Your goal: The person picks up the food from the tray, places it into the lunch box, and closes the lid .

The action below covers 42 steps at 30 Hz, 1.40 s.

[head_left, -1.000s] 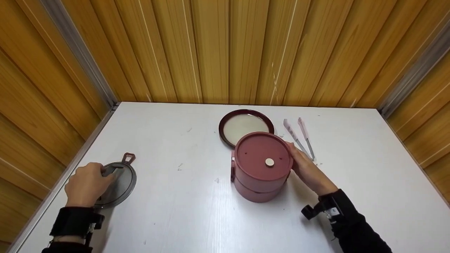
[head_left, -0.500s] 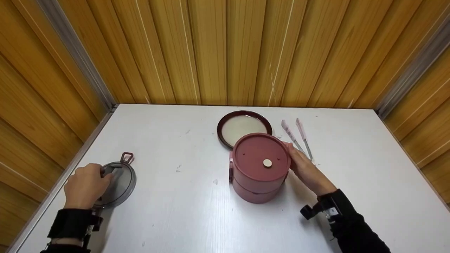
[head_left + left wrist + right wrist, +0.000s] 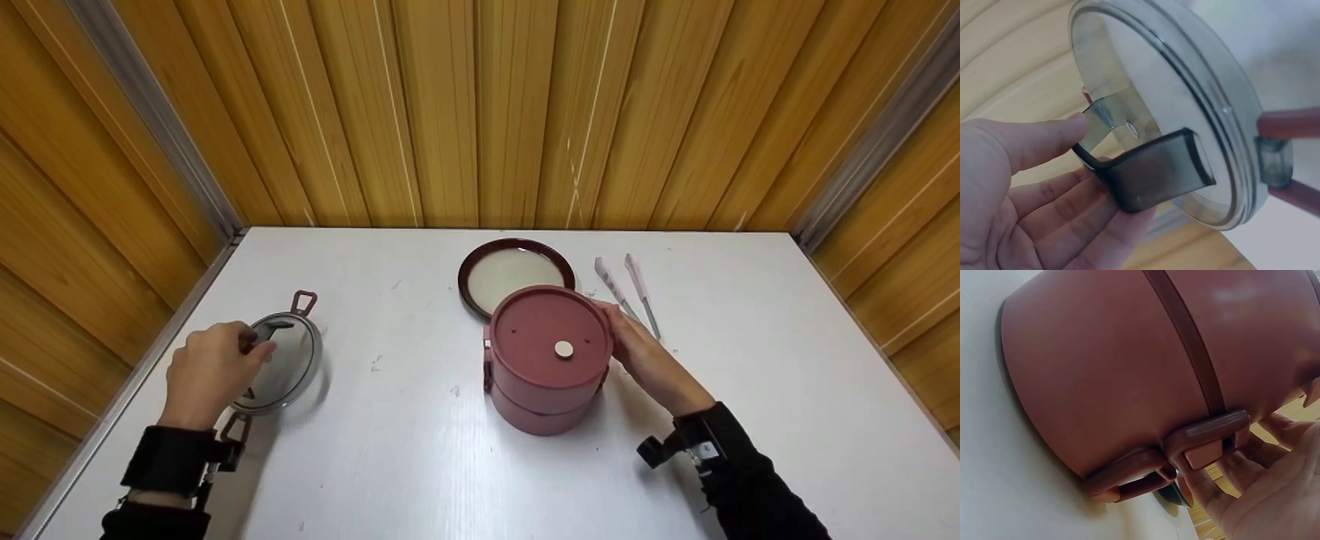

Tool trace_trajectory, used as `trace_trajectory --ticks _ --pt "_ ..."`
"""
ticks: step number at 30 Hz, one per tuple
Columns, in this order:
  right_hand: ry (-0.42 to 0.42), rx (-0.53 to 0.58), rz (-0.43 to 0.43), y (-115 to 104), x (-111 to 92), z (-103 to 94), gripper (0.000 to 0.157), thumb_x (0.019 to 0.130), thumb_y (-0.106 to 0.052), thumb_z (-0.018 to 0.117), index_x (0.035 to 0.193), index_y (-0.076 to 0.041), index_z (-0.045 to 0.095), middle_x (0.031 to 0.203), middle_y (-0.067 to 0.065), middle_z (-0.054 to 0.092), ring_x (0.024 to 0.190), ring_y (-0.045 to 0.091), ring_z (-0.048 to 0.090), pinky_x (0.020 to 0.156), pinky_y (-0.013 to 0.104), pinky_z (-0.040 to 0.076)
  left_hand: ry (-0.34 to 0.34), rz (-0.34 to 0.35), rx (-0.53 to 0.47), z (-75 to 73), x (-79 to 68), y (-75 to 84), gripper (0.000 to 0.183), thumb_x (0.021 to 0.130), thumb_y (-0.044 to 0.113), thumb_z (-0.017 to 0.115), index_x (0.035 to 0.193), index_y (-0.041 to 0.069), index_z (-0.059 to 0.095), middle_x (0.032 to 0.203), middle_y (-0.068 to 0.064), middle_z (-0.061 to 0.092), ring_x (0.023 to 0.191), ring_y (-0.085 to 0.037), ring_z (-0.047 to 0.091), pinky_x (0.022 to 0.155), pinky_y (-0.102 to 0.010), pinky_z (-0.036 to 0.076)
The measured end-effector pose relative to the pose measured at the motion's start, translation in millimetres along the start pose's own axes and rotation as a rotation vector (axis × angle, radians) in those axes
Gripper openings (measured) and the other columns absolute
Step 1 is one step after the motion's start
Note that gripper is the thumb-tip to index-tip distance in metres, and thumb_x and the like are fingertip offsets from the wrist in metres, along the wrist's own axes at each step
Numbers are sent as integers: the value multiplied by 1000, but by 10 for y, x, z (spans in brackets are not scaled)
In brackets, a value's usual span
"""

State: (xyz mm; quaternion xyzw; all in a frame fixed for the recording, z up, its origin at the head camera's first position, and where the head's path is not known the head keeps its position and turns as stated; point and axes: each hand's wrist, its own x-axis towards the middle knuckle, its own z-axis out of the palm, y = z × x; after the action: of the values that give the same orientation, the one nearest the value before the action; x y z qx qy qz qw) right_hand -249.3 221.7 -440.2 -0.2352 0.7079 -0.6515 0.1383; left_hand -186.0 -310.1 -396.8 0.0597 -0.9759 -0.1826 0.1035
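My left hand [image 3: 211,369] grips the smoky grey strap handle [image 3: 1157,171] of a round see-through lid [image 3: 294,367], thumb on one side and fingers on the other. Reddish loop clasps [image 3: 304,302] stick out from its rim, and the lid tilts above the table with a shadow beneath it. My right hand [image 3: 651,360] touches the right side of a dusty-red, two-tier lunch box [image 3: 549,337] with its extended fingers, beside a side clasp [image 3: 1207,439]. The box stands upright and has a cream button on its flat top.
A cream plate with a dark brown rim [image 3: 466,276] lies behind the lunch box, partly covered by it. Two utensils with pink handles [image 3: 636,274] and metal ends lie behind my right hand. Wood-patterned walls [image 3: 480,112] enclose the white table [image 3: 390,450] at the back and sides.
My left hand has raised the lid from the table's left side and shifted it right and slightly away from me. My right hand stays at the lunch box.
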Motion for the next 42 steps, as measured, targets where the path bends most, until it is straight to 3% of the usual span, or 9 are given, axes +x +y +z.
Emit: trace_trajectory --ticks 6,12,19,27,36,42 --pt "7 -25 -2 -19 3 19 52 109 -43 20 152 -19 39 155 5 43 145 6 39 114 15 34 -19 40 -57 -55 91 321 31 91 36 70 98 5 72 89 -11 76 77 -27 69 56 -33 46" --pt "26 -47 13 -43 4 34 51 109 -43 21 151 -22 40 154 2 46 145 7 39 113 15 34 -26 109 -147 -101 169 755 28 92 35 70 100 9 73 92 -7 77 78 -22 70 62 -32 50" --pt "31 -62 20 -43 16 32 50 109 -44 22 150 -23 41 154 1 46 145 7 40 113 15 35 -40 233 -246 -107 237 1286 22 90 32 72 97 12 75 88 0 77 72 -13 69 68 -34 53" --pt "18 -48 5 -50 31 37 49 110 -41 21 151 -23 39 157 1 43 146 8 38 113 14 35 -58 387 -298 -137 262 1819 17 89 31 75 92 15 75 86 4 77 74 -12 71 72 -35 54" --pt "23 -60 -28 -64 46 65 50 110 -39 20 151 -19 40 155 5 45 143 12 44 113 17 36 -88 488 -254 -114 261 2244 17 89 34 74 92 17 74 86 5 77 72 -10 69 67 -34 54" --pt "59 -99 12 -79 60 35 52 109 -45 18 151 -24 41 154 1 47 140 10 46 109 18 41 -123 521 -257 -45 252 2450 17 89 34 74 93 17 74 84 5 75 72 -9 69 66 -31 55"
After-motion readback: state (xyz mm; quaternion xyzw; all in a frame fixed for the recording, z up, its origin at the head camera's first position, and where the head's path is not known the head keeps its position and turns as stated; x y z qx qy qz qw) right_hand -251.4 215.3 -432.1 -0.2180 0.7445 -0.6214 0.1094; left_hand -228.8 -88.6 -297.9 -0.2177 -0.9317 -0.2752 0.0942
